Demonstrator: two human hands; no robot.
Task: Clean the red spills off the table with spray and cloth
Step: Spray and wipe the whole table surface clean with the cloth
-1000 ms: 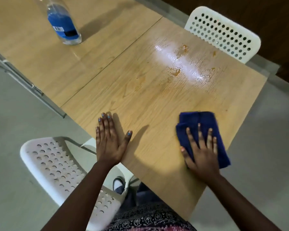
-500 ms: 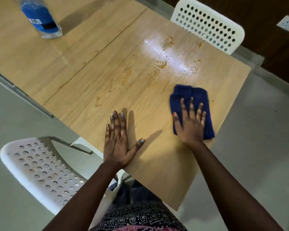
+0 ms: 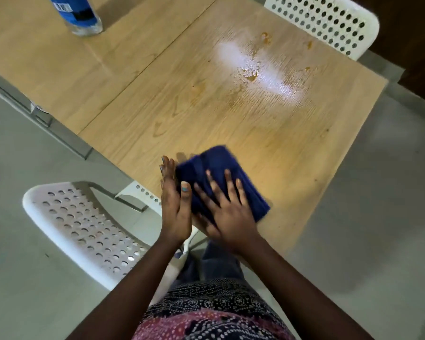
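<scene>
Wooden table (image 3: 292,148) carried the folded blue cloth (image 3: 214,165) at its near edge, right hand (image 3: 228,212) pressed flat on it, fingers spread. Left hand (image 3: 173,204) stood edgewise against the cloth's left side, fingers straight. Orange-red spills (image 3: 252,76) sat farther back in wet sheen; spray bottle (image 3: 77,14) at far left.

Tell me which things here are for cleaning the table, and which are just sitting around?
For the job: blue cloth under the right hand; left hand beside it; spray bottle; orange-red spills; table.

Just around: near white chair; far white chair.
</scene>
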